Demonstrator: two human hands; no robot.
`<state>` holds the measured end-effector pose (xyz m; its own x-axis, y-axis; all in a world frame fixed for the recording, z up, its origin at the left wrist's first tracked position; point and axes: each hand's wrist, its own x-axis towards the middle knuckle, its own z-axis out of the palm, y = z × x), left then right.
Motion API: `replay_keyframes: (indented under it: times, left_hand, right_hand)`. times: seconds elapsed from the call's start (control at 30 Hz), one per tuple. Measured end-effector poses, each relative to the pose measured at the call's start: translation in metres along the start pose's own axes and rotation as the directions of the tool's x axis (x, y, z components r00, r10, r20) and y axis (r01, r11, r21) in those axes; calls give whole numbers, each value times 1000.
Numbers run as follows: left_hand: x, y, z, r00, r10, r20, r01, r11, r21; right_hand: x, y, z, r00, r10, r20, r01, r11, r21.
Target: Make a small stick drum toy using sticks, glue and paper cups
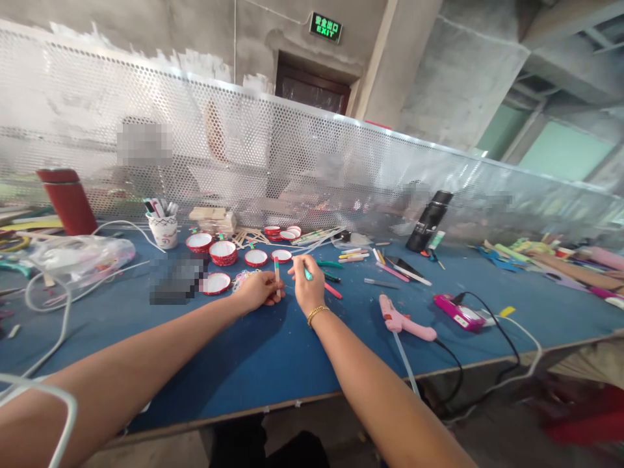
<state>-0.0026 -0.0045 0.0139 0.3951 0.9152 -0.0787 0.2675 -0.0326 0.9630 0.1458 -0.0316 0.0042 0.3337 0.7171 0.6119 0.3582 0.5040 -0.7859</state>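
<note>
My left hand [259,290] pinches a small upright wooden craft stick [277,270] whose top part is coloured green and red. Just to its right, my right hand [307,289] is closed around a green marker [308,275], its front end pointing toward the stick. Beyond my hands stand several round red-rimmed pieces with white tops, among them a stack [223,253] and a single one [256,258]. Another round piece [215,283] lies left of my left hand, beside a little heap of coloured bands or string [245,278].
A pink glue gun [402,320] and a magenta device with cables [459,312] lie at right. Scattered markers [353,255], a black bottle [429,221], a pen cup [162,231], a red bottle [68,203] and a plastic bag [85,257] are on the blue table [244,377].
</note>
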Motion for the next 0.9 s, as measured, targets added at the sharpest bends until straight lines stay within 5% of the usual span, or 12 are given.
replay_keyframes:
  times: [0.3, 0.9]
  left_hand:
    - [1, 2, -4, 999, -22, 29, 23, 999, -35]
    - [5, -3, -4, 998, 15, 53, -13, 999, -53]
  right_hand:
    - [6, 0, 3, 999, -15, -36, 21, 989, 146]
    - [0, -5, 4, 998, -46, 31, 42, 995, 95]
